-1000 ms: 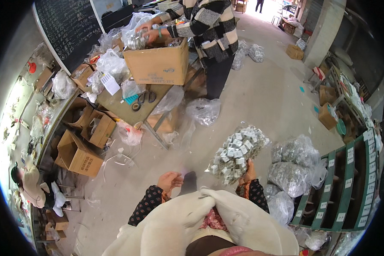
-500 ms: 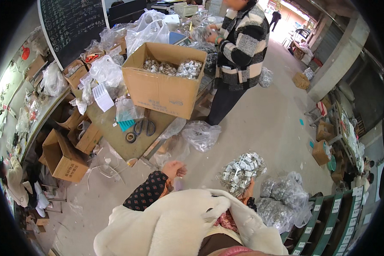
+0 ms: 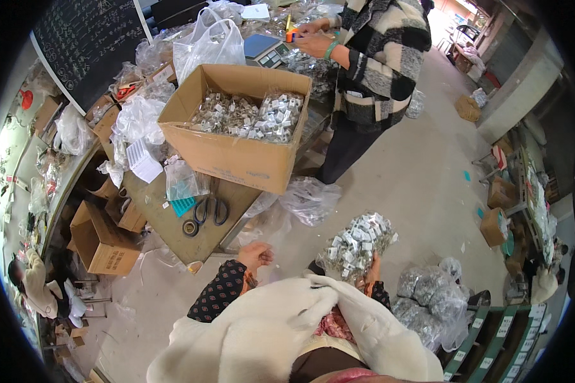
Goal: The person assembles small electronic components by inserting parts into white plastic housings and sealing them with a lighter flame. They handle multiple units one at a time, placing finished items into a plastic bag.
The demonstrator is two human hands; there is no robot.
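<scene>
Head view: right hand (image 3: 372,267) grips a clear bag of small packaged parts (image 3: 358,241) from below, raised over the concrete floor (image 3: 415,191). Left hand (image 3: 257,254) hangs loosely curled and empty near the table edge (image 3: 201,252), below the scissors (image 3: 211,209) and cardboard box (image 3: 236,153).

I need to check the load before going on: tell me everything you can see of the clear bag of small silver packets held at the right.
The clear plastic bag of small silver-white packets is bulging, stuffed with many little rectangular pieces that look foil-wrapped or metallic. It is held up off the floor, tilted, in front of the person's chest and above the cream fleece sleeve. The right hand grips it from below, mostly hidden behind it. The left hand is apart from it. Whether the bag is sealed cannot be told.
</scene>
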